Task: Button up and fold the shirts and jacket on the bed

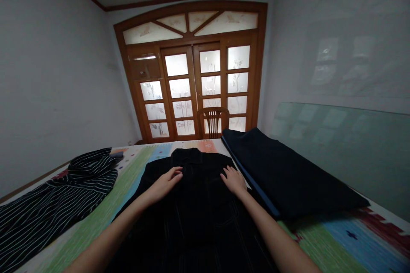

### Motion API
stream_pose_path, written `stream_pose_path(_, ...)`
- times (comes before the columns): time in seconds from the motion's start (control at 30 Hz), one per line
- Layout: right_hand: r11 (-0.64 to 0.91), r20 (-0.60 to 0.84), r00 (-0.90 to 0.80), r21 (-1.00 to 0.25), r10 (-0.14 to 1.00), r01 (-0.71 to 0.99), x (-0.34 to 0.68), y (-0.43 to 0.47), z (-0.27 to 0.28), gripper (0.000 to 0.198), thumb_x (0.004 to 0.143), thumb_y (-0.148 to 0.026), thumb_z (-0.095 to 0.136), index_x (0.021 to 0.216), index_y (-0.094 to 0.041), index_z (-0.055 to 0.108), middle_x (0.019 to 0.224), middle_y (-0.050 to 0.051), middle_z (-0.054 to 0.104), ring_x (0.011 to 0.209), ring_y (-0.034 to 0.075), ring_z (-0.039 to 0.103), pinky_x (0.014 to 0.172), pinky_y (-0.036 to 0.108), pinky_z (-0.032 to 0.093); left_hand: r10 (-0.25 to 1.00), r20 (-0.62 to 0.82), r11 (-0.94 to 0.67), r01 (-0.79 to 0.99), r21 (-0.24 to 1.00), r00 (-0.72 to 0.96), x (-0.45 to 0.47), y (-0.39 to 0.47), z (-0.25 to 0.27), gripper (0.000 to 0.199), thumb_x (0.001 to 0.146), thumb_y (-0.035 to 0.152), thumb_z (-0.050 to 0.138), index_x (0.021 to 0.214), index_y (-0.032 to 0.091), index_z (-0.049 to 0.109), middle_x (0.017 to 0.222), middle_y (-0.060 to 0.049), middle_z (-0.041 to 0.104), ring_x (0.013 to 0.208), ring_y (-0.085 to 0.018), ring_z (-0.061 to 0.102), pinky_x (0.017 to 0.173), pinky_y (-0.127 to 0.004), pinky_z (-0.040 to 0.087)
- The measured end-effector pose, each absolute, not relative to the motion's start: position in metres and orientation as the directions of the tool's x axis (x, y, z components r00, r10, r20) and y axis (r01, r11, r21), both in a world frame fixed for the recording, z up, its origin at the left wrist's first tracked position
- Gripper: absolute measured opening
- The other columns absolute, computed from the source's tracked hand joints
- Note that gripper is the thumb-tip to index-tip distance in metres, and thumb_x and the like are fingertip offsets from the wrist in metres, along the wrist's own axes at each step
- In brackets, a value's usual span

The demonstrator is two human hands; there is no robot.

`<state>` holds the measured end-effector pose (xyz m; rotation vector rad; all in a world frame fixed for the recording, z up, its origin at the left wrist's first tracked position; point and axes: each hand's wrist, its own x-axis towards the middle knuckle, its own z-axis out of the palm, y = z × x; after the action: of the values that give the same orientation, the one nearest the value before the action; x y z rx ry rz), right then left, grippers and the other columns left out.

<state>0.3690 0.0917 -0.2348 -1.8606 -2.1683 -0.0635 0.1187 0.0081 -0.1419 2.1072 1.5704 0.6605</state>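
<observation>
A black collared jacket (205, 204) with pale stitching lies spread out in front of me, its collar at the far end. My left hand (167, 182) is over the jacket's upper left part, just below the collar, fingers extended and holding nothing. On the other side, my right hand (235, 180) rests near the jacket's right shoulder with its fingers spread. Both hands are open, palms down. The jacket's lower part runs out of view between my forearms.
A black-and-white striped garment (86, 183) lies at the left, beside a small grey item (116, 154). Folded dark cloth (288, 170) with a blue edge is at the right. A patterned cover (105, 213) lies underneath. Beyond stand a wooden chair (213, 113) and glazed doors (192, 94).
</observation>
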Motion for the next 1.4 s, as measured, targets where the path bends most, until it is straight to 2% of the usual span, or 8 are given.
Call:
stream_pose_path(0.1,0.164,0.265,-0.120,-0.154,0.957,0.974,0.369,0.091,-0.234,0.041,0.081,-0.031,0.029,0.112,-0.011,0.048,0.120,0.010,0.044,0.112,0.020,0.036,0.090,0.029,0.027,0.984,0.130,-0.156,0.928,0.337,0.118,0.070,0.028,-0.154,0.047,0.075,0.041,0.024,0.108,0.013,0.045,0.113,-0.007,0.050,0.105,-0.017,0.044,0.091,-0.027,0.031)
stream_pose_path(0.2,0.164,0.279,-0.115,-0.158,0.953,0.974,0.368,0.091,-0.233,0.040,0.081,-0.030,0.029,0.110,-0.012,0.050,0.118,0.009,0.046,0.110,0.019,0.038,0.089,0.029,0.028,0.991,0.115,-0.090,0.962,0.257,0.062,0.036,0.044,-0.172,0.054,0.070,0.040,0.032,0.109,0.005,0.045,0.119,-0.015,0.044,0.111,-0.024,0.037,0.094,-0.035,0.026)
stream_pose_path(0.4,0.164,0.293,-0.113,-0.155,0.949,0.974,0.367,0.091,-0.233,0.038,0.080,-0.029,0.031,0.106,-0.013,0.053,0.116,0.009,0.048,0.108,0.019,0.041,0.088,0.029,0.031,0.998,0.033,-0.058,0.992,0.110,0.055,0.028,0.051,-0.205,0.069,0.070,0.051,0.028,0.124,0.007,0.027,0.131,-0.011,0.023,0.121,-0.023,0.016,0.098,-0.040,0.015)
stream_pose_path(0.53,0.175,0.315,-0.123,-0.144,0.941,0.974,0.367,0.091,-0.234,0.036,0.080,-0.027,0.031,0.104,-0.013,0.055,0.114,0.008,0.050,0.106,0.019,0.043,0.088,0.028,0.032,0.999,-0.038,0.007,0.995,0.103,-0.004,0.021,0.054,-0.217,0.071,0.073,0.052,0.022,0.124,0.003,0.025,0.131,-0.014,0.022,0.121,-0.023,0.018,0.098,-0.038,0.015)
stream_pose_path(1.03,0.287,0.527,-0.148,-0.192,0.837,0.938,0.358,0.066,-0.222,0.034,0.075,-0.012,0.031,0.100,-0.012,0.055,0.102,0.007,0.057,0.097,0.019,0.048,0.084,0.030,0.035,0.999,0.015,0.050,0.989,0.136,-0.052,0.009,0.054,-0.224,0.062,0.077,0.046,0.024,0.123,0.004,0.027,0.132,-0.013,0.020,0.121,-0.023,0.018,0.097,-0.039,0.017)
stream_pose_path(1.13,0.402,0.588,-0.209,-0.218,0.782,0.890,0.339,0.052,-0.209,0.033,0.073,-0.011,0.032,0.095,-0.016,0.056,0.098,0.006,0.058,0.095,0.019,0.048,0.083,0.033,0.035,0.998,0.020,0.048,0.989,0.137,-0.051,0.009,0.053,-0.223,0.060,0.078,0.045,0.025,0.123,0.005,0.029,0.132,-0.013,0.022,0.121,-0.023,0.018,0.097,-0.038,0.019)
stream_pose_path(1.23,0.629,0.639,-0.346,-0.284,0.687,0.724,0.306,0.033,-0.192,0.035,0.068,-0.005,0.032,0.089,-0.018,0.057,0.090,0.004,0.060,0.088,0.017,0.050,0.079,0.032,0.038,0.998,0.028,0.045,0.989,0.139,-0.049,0.009,0.053,-0.223,0.059,0.078,0.044,0.026,0.123,0.006,0.029,0.132,-0.013,0.022,0.121,-0.023,0.018,0.096,-0.038,0.020)
stream_pose_path(1.4,0.778,0.497,-0.609,-0.276,0.619,0.565,0.248,-0.008,-0.173,0.030,0.070,-0.008,0.039,0.092,-0.019,0.056,0.087,0.002,0.058,0.082,0.013,0.050,0.073,0.025,0.040,0.998,0.034,0.042,0.988,0.147,-0.048,0.008,0.055,-0.226,0.057,0.079,0.043,0.026,0.122,0.006,0.030,0.132,-0.013,0.022,0.121,-0.023,0.019,0.096,-0.039,0.020)
